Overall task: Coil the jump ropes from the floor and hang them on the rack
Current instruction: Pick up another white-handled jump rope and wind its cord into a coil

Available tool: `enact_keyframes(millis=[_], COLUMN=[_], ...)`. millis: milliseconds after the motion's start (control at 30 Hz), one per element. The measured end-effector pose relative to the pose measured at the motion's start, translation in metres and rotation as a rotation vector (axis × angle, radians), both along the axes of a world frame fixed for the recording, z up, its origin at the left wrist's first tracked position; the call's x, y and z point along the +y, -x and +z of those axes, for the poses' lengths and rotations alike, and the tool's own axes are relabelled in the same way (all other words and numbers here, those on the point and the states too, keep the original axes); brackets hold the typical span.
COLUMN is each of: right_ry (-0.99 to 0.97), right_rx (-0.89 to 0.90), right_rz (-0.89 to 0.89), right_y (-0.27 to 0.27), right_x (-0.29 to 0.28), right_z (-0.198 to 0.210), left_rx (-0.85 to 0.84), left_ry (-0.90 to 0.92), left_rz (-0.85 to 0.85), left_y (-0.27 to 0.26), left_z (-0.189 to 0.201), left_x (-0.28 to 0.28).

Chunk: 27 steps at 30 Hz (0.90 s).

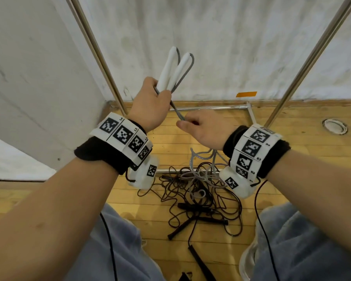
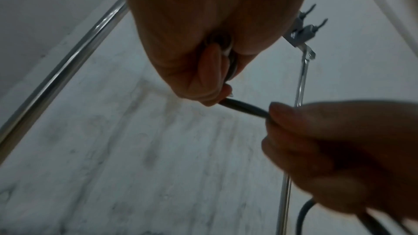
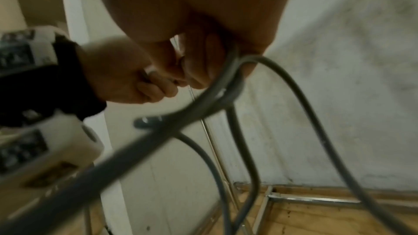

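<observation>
My left hand grips both white handles of a grey jump rope, held upright in front of the wall. The grey cord runs a short way from that fist to my right hand, which pinches it; the left wrist view shows this short stretch of cord between the left hand and the right hand. Loops of grey cord hang under my right hand toward the floor. Black jump ropes lie tangled on the wooden floor between my knees.
The rack's steel uprights rise on both sides against a white wall, with base bars on the floor. A hook bracket sits high on the rack. A round floor fitting lies at right.
</observation>
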State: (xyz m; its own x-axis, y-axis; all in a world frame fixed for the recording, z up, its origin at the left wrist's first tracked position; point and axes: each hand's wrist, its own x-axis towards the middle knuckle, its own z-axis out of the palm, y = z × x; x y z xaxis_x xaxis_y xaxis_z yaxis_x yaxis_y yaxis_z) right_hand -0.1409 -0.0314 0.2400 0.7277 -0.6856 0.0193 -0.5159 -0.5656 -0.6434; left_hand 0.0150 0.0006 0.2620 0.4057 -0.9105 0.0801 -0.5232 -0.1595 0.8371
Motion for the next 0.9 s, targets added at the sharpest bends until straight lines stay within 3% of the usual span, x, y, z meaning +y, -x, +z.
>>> enact_keyframes(millis=[167,467,667,800,900], right_ry=[-0.096,-0.245,-0.225,-0.238,-0.173], right_rx=[-0.084,-0.14,-0.048,0.009,0.139], right_rz=[0.002,-0.093,0.027,0.017,0.031], right_y=[0.003,0.018,0.007,0.009,0.013], right_x=[-0.001,-0.008,0.012,0.011,0.005], right_z=[0.012,0.022,0.018,0.017,0.017], left_rx=[-0.281,-0.413,-0.578,-0.634,-0.653], left_ry=[-0.073,-0.182,-0.219,-0.223,-0.25], left_rz=[-0.067,-0.289,-0.195,-0.104,-0.025], left_y=[0.0,0.012,0.015,0.004,-0.01], left_z=[-0.013,-0.03,-0.041,-0.047,-0.05], left_x=[0.002,0.005,-0.006,-0.011,-0.013])
